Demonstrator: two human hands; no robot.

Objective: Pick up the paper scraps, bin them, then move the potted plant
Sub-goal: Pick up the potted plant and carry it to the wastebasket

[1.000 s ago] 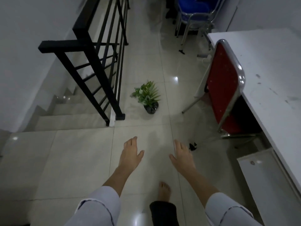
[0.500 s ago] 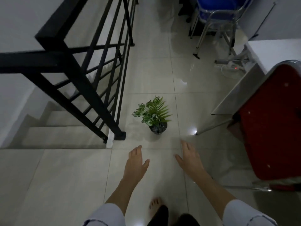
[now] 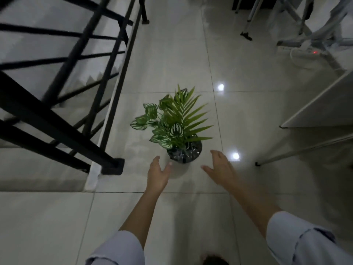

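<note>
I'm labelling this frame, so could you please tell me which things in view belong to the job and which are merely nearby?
Part of the job:
potted plant
left hand, open
right hand, open

Just nearby:
stair railing
chair legs
power strip
</note>
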